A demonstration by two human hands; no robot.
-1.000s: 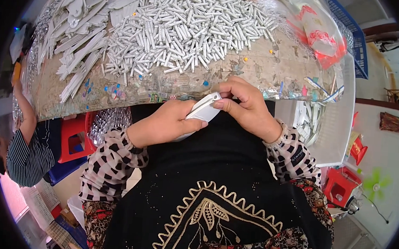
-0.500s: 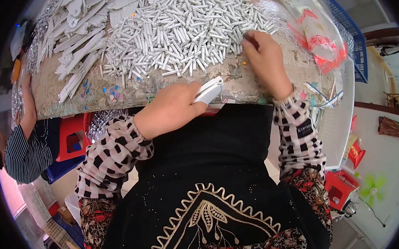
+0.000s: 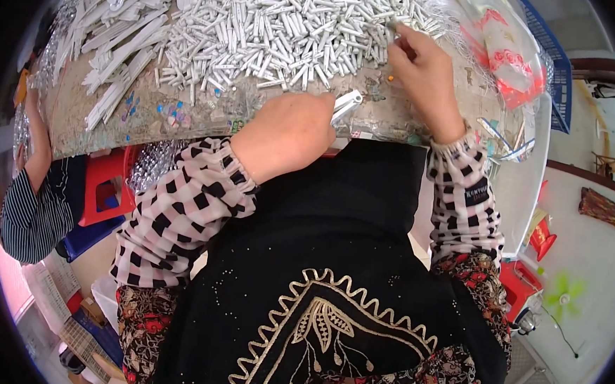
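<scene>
My left hand [image 3: 286,131] is closed around a slim white plastic piece [image 3: 346,105] with a small round hole at its end. Only that tip sticks out past the fingers, over the table's near edge; the rest is hidden in the hand. At the right side of a big heap of short white stick-like pieces [image 3: 282,32], my right hand [image 3: 427,76] has thumb and forefinger bent together at the heap. What lies between these fingertips is too small to make out. Longer flat white pieces [image 3: 123,47] are stacked left of the heap.
White stringy strands [image 3: 438,13] and a clear bag with red print [image 3: 505,63] lie right of the heap, by a blue basket [image 3: 557,87]. A co-worker's arm [image 3: 40,133] rests at the table's left side. A red stool [image 3: 103,186] stands below.
My view has shifted, so the table sits higher in the picture. My left hand has turned, and its fingers cover more of the white piece. My right hand stays at the heap's edge.
</scene>
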